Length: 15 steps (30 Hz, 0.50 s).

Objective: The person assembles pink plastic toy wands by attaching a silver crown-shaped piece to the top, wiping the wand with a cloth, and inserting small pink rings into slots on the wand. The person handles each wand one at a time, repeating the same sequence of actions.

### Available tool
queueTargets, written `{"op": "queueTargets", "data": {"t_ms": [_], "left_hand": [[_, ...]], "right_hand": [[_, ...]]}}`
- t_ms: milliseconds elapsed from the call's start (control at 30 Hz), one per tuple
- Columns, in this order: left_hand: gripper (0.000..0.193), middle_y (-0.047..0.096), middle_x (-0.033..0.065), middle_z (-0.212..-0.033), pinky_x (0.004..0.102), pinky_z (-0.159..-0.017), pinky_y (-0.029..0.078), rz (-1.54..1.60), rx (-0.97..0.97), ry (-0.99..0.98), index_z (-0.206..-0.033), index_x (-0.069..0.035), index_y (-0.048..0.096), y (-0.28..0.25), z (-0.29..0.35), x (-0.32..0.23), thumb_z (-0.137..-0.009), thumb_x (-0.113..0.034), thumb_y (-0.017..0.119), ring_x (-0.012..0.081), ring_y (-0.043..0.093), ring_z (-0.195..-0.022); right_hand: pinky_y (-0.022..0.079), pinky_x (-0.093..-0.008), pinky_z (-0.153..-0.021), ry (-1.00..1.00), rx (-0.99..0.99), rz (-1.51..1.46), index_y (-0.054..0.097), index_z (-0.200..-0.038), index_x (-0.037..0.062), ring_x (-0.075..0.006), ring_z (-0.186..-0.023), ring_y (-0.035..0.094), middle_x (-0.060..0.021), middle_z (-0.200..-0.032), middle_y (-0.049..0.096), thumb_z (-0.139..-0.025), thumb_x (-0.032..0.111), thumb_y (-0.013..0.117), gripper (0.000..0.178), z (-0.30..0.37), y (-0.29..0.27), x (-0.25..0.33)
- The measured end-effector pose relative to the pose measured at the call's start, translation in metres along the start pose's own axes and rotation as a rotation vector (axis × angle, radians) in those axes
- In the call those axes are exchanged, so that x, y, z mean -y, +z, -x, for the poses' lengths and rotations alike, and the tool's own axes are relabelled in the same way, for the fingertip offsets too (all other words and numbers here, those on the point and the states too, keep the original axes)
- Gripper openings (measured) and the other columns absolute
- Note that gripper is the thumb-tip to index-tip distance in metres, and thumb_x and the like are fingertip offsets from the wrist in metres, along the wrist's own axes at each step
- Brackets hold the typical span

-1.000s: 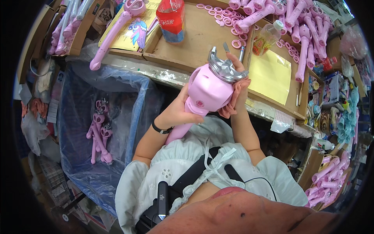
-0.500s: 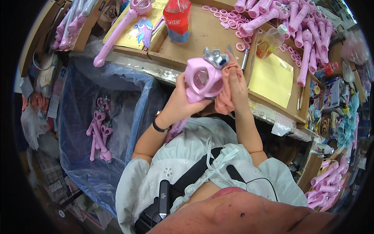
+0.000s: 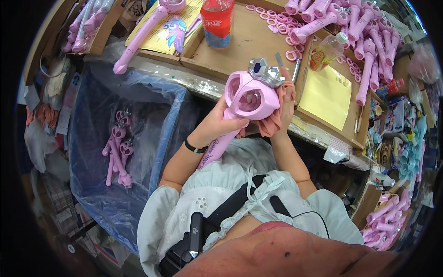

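A pink toy wand (image 3: 251, 79) with a silver crown (image 3: 266, 73) on its hollow, windowed head is tilted in front of my chest. My left hand (image 3: 216, 125) is closed around its neck, and the handle runs down along my forearm. On the other side, my right hand (image 3: 288, 107) grips a bunched salmon-coloured cloth (image 3: 271, 123), pressed against the wand's head beside the crown. A thin grey blade-like tip (image 3: 278, 59) sticks up past the right fingers; its lower part is hidden.
A blue plastic-lined bin (image 3: 171, 134) at left holds several finished-looking wands (image 3: 119, 150). On the cardboard-covered bench stand a red-labelled bottle (image 3: 218, 23) and a clear bottle (image 3: 326, 51). Pink rings (image 3: 281, 25), a yellow sheet (image 3: 326, 98) and piled pink wands (image 3: 364, 27) lie around them.
The wand's head has turned and shifted slightly right, so its crown now tips toward my right hand. The cloth has moved with it along the head's right side.
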<state>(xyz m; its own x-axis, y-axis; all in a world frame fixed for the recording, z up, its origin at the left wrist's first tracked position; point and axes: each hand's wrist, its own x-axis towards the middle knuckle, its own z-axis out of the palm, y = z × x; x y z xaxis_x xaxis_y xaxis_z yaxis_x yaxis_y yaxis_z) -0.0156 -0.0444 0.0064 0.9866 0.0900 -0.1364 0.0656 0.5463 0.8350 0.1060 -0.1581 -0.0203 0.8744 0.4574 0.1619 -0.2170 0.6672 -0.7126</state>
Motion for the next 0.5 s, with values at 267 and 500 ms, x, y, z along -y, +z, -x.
{"op": "queueTargets", "data": {"t_ms": [267, 500], "left_hand": [[0.058, 0.050, 0.0075, -0.122, 0.0268, -0.094, 0.040, -0.317, -0.176, 0.192, -0.132, 0.000, 0.036, -0.001, -0.010, 0.017, -0.085, -0.014, 0.066, 0.0112, 0.046, -0.111], [0.065, 0.060, 0.0133, -0.099, 0.0244, -0.058, 0.050, 0.142, 0.148, -0.003, -0.125, -0.002, 0.042, -0.016, -0.005, 0.018, -0.088, -0.054, 0.053, 0.0147, 0.062, -0.071]], "right_hand": [[0.022, -0.0453, -0.108, -0.658, 0.123, 0.947, 0.053, -0.117, -0.0012, -0.0356, -0.134, 0.028, -0.0184, -0.142, 0.037, -0.099, 0.035, 0.038, 0.043, 0.011, 0.005, -0.005], [0.020, -0.0470, -0.108, -0.991, 0.443, 1.281, 0.064, -0.115, 0.0058, -0.0395, -0.133, 0.029, -0.0186, -0.133, 0.048, -0.096, 0.038, 0.043, 0.042, -0.003, 0.007, 0.015]]}}
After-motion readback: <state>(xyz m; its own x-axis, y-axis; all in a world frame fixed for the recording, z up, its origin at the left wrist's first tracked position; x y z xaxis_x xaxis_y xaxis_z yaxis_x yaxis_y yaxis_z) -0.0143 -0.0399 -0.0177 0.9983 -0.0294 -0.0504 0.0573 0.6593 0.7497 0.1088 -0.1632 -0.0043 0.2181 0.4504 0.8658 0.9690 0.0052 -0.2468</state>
